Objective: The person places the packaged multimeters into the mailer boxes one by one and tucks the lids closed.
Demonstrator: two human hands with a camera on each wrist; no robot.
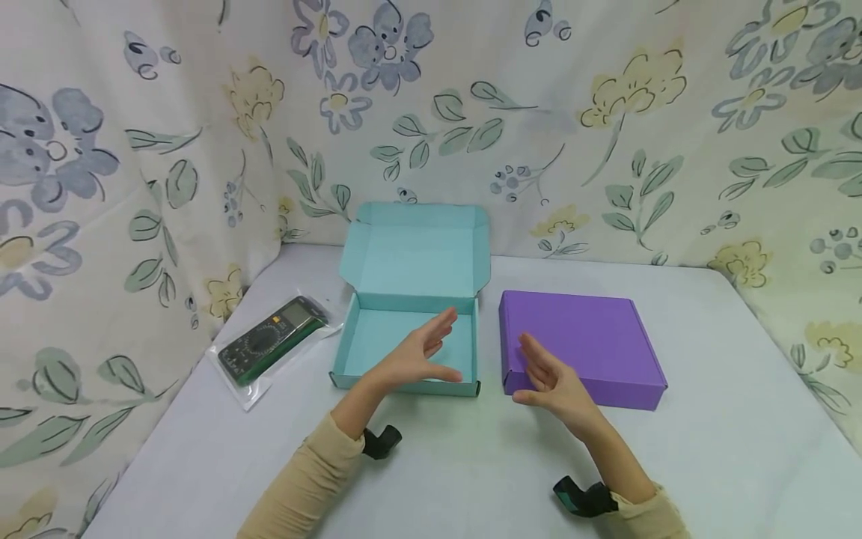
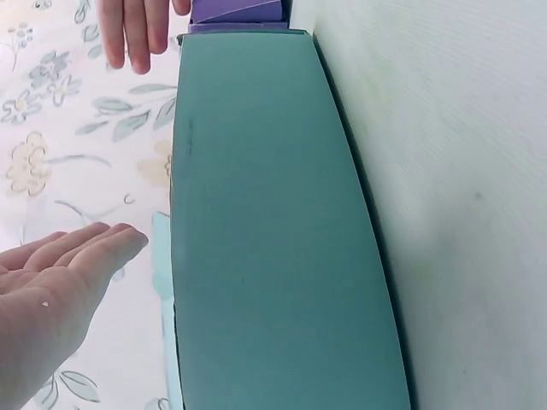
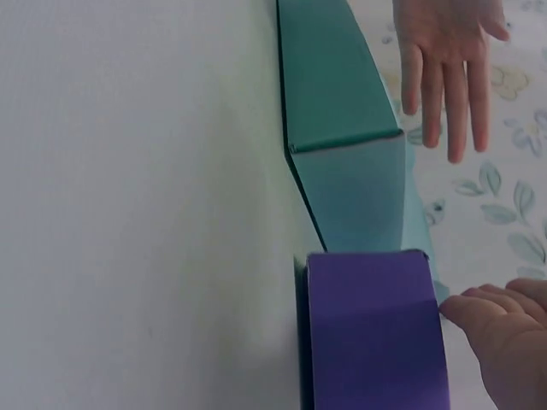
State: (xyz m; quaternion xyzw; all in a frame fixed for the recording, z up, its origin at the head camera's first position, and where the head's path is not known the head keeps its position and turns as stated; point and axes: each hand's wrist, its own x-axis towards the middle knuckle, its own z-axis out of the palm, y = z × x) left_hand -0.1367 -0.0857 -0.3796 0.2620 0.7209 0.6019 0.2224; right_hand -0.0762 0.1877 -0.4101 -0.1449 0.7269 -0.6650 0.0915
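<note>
A teal cardboard box (image 1: 411, 388) stands on the table with its lid (image 1: 417, 254) raised at the back and its inside bare. My left hand (image 1: 417, 352) hovers over its front part, fingers extended and thumb apart, holding nothing. To the right lies a purple cardboard box (image 1: 579, 337) with its lid down. My right hand (image 1: 555, 382) is held over this box's front left corner, fingers straight and nothing in its grasp. In the right wrist view the right hand (image 3: 504, 329) shows beside the purple box (image 3: 376, 333), while the left hand (image 3: 449, 68) appears above the teal box.
A digital multimeter (image 1: 269, 337) in a clear plastic bag lies left of the teal box. Floral curtain fabric (image 1: 539, 135) hangs behind the white table (image 1: 741, 419) and along its sides. Black wrist devices (image 1: 586, 498) are strapped at both sleeves.
</note>
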